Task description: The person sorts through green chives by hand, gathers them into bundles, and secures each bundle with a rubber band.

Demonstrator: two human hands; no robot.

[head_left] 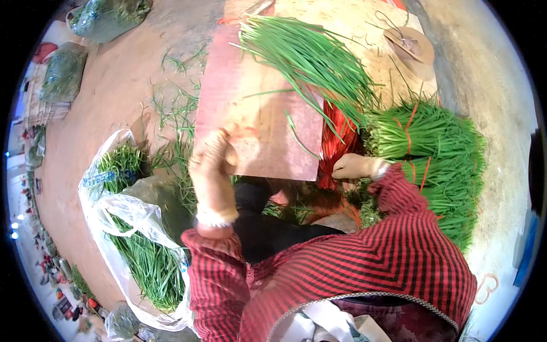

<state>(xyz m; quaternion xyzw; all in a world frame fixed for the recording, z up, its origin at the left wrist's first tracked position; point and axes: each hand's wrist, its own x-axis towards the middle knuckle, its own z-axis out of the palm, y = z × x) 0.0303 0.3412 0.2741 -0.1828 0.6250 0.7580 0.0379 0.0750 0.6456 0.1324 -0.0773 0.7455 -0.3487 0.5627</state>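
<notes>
My left hand [212, 162] is at the near left edge of the board [262, 119], fingers curled in; what they hold, if anything, is hidden. My right hand [354, 166] is pinched at the lower end of a hank of shiny red plastic strips [337, 137], which hangs along the board's right side. Ahead of both hands, a loose pile of garlic chives [302, 54] lies across the far part of the board. A few single stalks lie nearer, one of them close to the board's right edge.
Tied bundles of chives [427, 134] with red bands are stacked at right. A reel-like brown disc [409, 45] lies at the far right. At left stands a white plastic bag [122, 214] of chives; scattered stalks [176, 108] litter the floor. Filled bags [108, 20] are farther back.
</notes>
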